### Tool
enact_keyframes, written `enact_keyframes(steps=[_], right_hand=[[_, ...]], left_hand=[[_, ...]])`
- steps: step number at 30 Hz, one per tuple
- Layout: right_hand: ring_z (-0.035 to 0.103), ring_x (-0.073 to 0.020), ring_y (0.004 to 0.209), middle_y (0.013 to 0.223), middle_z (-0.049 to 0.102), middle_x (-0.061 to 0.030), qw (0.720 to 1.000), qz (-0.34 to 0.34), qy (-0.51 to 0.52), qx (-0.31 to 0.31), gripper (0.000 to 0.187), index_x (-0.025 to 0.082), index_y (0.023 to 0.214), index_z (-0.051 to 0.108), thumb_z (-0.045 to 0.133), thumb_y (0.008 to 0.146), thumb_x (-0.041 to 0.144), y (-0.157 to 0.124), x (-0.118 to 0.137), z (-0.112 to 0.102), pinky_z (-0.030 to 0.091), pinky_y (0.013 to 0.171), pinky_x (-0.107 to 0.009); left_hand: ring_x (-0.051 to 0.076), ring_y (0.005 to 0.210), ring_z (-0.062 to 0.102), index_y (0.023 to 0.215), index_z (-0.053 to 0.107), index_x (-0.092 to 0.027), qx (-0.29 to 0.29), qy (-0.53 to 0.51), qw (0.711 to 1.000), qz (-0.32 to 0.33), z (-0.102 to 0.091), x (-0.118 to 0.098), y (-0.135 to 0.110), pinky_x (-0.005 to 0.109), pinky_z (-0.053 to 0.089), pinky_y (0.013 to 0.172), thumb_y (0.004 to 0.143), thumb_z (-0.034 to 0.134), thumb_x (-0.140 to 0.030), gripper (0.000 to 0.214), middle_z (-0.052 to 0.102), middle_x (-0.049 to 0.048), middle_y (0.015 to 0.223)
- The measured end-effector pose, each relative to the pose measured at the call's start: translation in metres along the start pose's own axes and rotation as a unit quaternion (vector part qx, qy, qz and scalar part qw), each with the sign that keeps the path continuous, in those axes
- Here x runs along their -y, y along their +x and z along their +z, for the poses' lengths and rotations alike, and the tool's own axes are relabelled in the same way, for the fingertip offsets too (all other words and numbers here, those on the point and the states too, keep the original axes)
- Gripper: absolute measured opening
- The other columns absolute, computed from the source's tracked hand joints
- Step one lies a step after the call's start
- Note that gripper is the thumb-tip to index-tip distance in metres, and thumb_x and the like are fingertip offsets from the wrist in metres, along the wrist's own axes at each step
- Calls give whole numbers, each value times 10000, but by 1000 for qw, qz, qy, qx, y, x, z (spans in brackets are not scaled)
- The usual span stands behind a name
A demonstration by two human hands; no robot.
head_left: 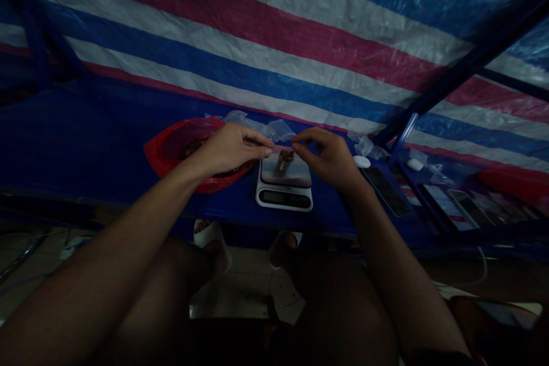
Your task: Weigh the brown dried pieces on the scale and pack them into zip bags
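At the scale (300,175), steady left hand (234,146) and right hand (332,154), with fingers (261,137) nearly pinched, contents unclear; avoid nudging the cup (283,165).

Dim light; faint sheen on the striped sheet (274,40); deep shadow below; edges stretched.

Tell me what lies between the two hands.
In the head view, a small silvery cup heaped with brown pieces stands on a white scale between the left hand and the right hand.
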State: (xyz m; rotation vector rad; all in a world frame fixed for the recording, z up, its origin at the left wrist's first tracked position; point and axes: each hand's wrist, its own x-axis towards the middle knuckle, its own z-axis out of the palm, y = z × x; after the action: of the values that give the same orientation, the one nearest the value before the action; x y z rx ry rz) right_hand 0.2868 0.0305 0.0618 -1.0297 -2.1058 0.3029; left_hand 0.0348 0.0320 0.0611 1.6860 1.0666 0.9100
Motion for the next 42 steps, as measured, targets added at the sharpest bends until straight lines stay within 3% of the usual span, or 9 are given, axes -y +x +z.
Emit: enact_keyframes(steps=[6,12,16,23,29,35,42], right_hand=[[712,-192,808,996,825,-55,998,-22,58,6,199,211,1057,814,816,933,367,2,12,7,556,753,-325],[701,-188,727,924,821,-51,994,20,101,-23,280,218,1038,818,819,933,478,2,12,11,517,636,-312],[704,-189,743,944,818,-63,993,25,119,2,294,214,1007,820,800,945,501,2,15,11,515,637,-314],[644,-169,721,953,815,-62,996,63,63,-16,212,199,982,822,785,922,399,1,0,-4,486,633,-304],[647,-180,739,892,803,-55,994,75,26,72,146,198,946,833,753,899,312,-5,-11,-14,500,684,-317],[659,-181,736,908,810,-57,993,78,21,88,134,199,949,832,760,898,300,-7,-13,-12,510,698,-325],[683,-189,770,896,811,-57,992,74,30,102,127,191,927,831,767,878,290,-7,-13,-10,512,716,-320]], left_hand=[[247,961,792,972,869,-192,-27,-115,993,-11,14,-2,1,405,649,919,793,884,-254,190,842,60,946],[236,939,815,986,844,-150,-30,-180,983,-30,17,-8,-1,373,679,917,734,961,-264,299,831,70,929],[222,918,822,1057,819,-141,-28,-203,978,-43,17,-7,0,379,678,948,719,992,-272,402,828,74,939],[220,944,812,1011,815,-147,-44,-165,985,-26,16,-2,2,365,675,938,777,962,-329,331,823,80,934],[223,978,791,1031,832,-165,-58,-91,994,0,11,2,3,384,655,943,848,879,-296,230,835,87,970],[205,988,781,1048,834,-151,-53,-97,994,-16,10,2,3,385,624,988,855,821,-192,197,843,78,994],[218,1017,792,1088,834,-156,-43,-111,993,-21,10,3,3,375,636,981,827,859,-191,265,837,86,1025]])
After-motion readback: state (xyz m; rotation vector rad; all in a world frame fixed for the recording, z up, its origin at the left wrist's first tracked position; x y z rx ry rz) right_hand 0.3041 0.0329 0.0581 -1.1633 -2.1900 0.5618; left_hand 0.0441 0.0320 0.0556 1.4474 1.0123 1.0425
